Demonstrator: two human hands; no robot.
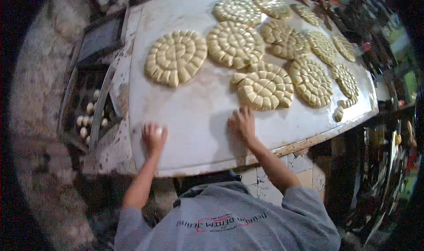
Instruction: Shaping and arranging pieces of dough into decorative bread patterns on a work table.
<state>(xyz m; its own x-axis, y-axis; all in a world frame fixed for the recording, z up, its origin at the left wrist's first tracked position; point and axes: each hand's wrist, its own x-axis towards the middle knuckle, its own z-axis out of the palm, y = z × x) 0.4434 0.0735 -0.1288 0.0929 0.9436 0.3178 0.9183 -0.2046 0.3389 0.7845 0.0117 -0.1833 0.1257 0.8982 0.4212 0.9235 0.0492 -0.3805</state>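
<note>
My left hand [153,138] is low over the left front of the white table, fingers curled round a small pale round ball [159,131]. The ball looks like an egg or a dough ball; I cannot tell which. Toward the table's middle, my right hand [243,125] is palm down with its fingers slightly apart, and nothing shows in it. Just beyond its fingertips lies a flat dough round [265,88] scored into segments. Another scored dough round [176,56] sits farther off on the left. Blur hides the finer detail of both hands.
Several more segmented dough rounds [236,43] cover the table's far and right parts. A short dough piece [339,114] trails off one near the right edge. At the left stand dark metal trays [70,105], holding several pale round balls [90,108]. Cluttered shelving [388,162] is at the right.
</note>
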